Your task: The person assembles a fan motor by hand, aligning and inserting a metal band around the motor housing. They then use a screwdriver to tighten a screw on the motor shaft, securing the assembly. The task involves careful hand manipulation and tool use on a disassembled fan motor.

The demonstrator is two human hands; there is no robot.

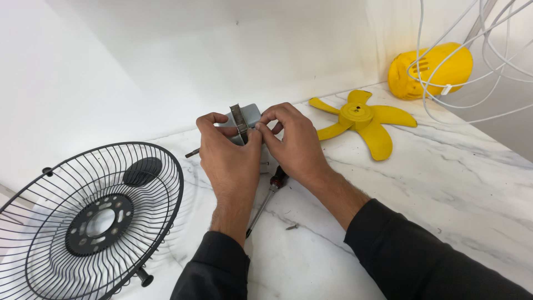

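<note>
On the white stone table [444, 183], the left hand [229, 153] and right hand [294, 141] pinch a grey metal motor [244, 118], near a yellow plastic fan blade [361, 119] and black wire cage [89, 216].

black fan grille [91, 216] blocking left, yellow fan blade [363, 119] right, bare marble tabletop [444, 183] between
</note>
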